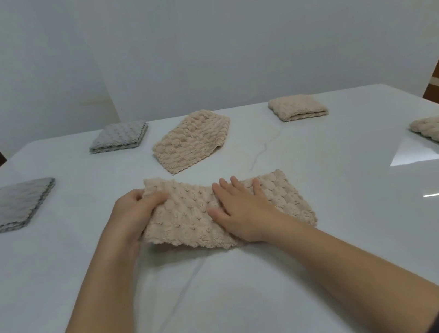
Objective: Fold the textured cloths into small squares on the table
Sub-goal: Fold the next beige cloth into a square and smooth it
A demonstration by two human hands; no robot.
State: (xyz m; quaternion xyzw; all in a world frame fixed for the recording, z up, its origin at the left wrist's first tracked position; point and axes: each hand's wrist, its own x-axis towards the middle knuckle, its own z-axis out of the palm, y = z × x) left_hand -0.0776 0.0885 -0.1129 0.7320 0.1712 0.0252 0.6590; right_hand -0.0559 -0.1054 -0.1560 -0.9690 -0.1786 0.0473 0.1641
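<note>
Beige cloth (186,217) — left hand (134,214) grips, fingers hidden; right hand (244,214) presses.

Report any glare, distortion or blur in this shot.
Head view: white glare patches on the glossy table at right and the bottom edge; wide-angle lens stretches the forearms and splays the table's sides; nearest beige cloth is sharp, grey cloth at the left edge looks softer; shadows faint.

we have a single view: a wide-angle camera on the head, facing forward and down, close above the near white table (232,293), reaching out to its far edge and the wall (192,41).
</note>
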